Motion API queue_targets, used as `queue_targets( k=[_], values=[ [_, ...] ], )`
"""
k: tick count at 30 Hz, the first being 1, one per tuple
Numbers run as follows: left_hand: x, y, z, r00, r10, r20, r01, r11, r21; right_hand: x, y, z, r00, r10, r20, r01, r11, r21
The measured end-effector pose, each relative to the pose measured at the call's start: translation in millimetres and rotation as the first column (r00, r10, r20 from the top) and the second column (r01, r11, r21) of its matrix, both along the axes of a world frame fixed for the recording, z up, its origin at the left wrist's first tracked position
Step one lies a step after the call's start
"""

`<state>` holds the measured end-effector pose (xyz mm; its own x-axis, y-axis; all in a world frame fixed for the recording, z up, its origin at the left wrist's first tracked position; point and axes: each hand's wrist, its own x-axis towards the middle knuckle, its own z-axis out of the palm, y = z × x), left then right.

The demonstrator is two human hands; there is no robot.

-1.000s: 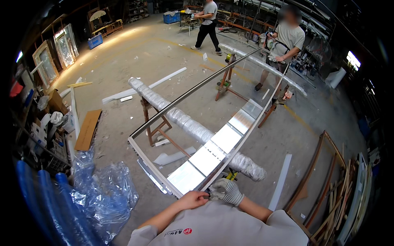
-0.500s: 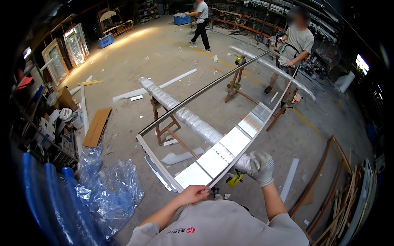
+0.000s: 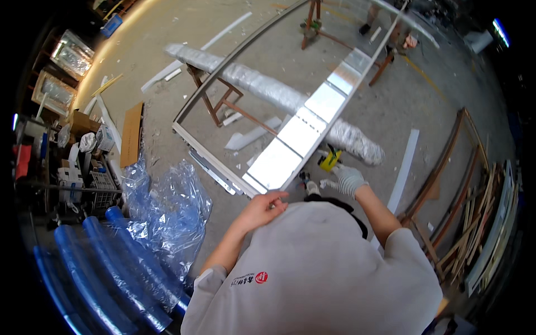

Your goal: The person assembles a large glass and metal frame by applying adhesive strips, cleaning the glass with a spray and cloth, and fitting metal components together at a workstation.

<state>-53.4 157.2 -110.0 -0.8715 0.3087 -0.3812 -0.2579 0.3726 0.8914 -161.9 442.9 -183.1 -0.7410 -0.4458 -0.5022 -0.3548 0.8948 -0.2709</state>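
Observation:
A long metal frame (image 3: 228,62) lies across trestles padded with plastic-wrapped rolls (image 3: 259,86). Shiny silvery panels (image 3: 301,133) run along its right side. My bare left hand (image 3: 264,210) is beside the frame's near corner, its fingers loosely bent and apart, with nothing visible in them. Whether it touches the frame I cannot tell. My right hand (image 3: 347,181), in a whitish striped work glove, is just below a yellow-and-black tool (image 3: 330,159) near the padded roll's end. Its fingers point left, apart, holding nothing I can see.
Crumpled clear plastic film (image 3: 173,206) and blue-wrapped rolls (image 3: 120,262) lie at my left, by a cardboard sheet (image 3: 132,134). Rusty brown frames (image 3: 446,167) and wood strips (image 3: 474,223) stand at right. A white strip (image 3: 404,170) is on the floor. A co-worker's legs (image 3: 368,22) show beyond.
The view has tilted downward. My right hand has left the padded roll's end and come down beside the yellow tool. My left hand stays near the frame's corner.

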Motion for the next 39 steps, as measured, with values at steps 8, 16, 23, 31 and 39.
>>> queue_targets(
  k=[8,16,23,31,39],
  values=[
    [24,3,-6,0.992,0.067,0.102,-0.07,0.997,0.029,25,25,-61,0.94,-0.311,0.142,0.337,0.913,-0.228],
    [10,19,2,0.995,0.089,0.038,-0.087,0.995,-0.055,-27,9,-113,-0.03,-0.646,0.762,0.925,-0.307,-0.224],
    [23,17,-6,0.996,0.08,0.05,-0.078,0.996,-0.041,-40,-3,-151,-0.048,-0.599,0.799,0.966,-0.23,-0.114],
    [22,8,-14,0.978,0.208,0.012,-0.209,0.977,0.035,-16,13,-124,0.039,-0.343,0.938,0.952,-0.274,-0.14],
    [11,12,-17,0.968,0.249,-0.024,-0.247,0.966,0.079,22,39,-58,-0.03,-0.016,0.999,0.999,0.035,0.03]
  ],
)
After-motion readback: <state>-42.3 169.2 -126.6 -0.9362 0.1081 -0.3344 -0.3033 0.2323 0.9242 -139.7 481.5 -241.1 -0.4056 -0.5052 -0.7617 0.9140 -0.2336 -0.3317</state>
